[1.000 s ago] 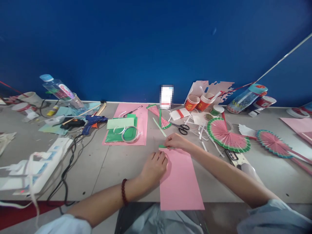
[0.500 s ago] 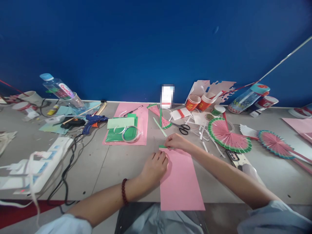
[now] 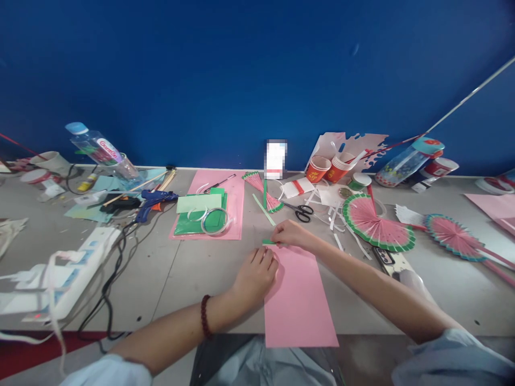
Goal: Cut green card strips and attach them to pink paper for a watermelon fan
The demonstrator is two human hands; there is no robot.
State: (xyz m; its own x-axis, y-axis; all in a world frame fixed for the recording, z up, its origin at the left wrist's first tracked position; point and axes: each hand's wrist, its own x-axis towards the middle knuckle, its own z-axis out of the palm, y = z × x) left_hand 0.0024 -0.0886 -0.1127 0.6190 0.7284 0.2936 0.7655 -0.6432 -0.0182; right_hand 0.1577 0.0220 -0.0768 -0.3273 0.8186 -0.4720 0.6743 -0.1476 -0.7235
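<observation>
A long pink sheet of paper (image 3: 300, 300) lies in front of me, its near end reaching past the table edge. Along its far edge runs a narrow green paper strip (image 3: 267, 242), mostly covered by my fingers. My right hand (image 3: 290, 234) pinches the strip against that edge, with thumb and fingertips together. Flat on the sheet's upper left side rests my left hand (image 3: 257, 273), fingers slightly bent and gripping nothing, with its fingertips just below the strip. Whether the strip is stuck to the sheet I cannot tell.
Beyond my hands lie black scissors (image 3: 303, 213), a pale green strip (image 3: 264, 209) and white paper scraps. Watermelon-patterned paper fans (image 3: 380, 222) are at right. A glue gun (image 3: 155, 201), green paper pack (image 3: 201, 220) and power strip (image 3: 80, 268) are at left. Red cups (image 3: 318, 169) stand behind.
My right fingertips have shifted very slightly left along the green strip. My left hand and the pink sheet stay where they were.
</observation>
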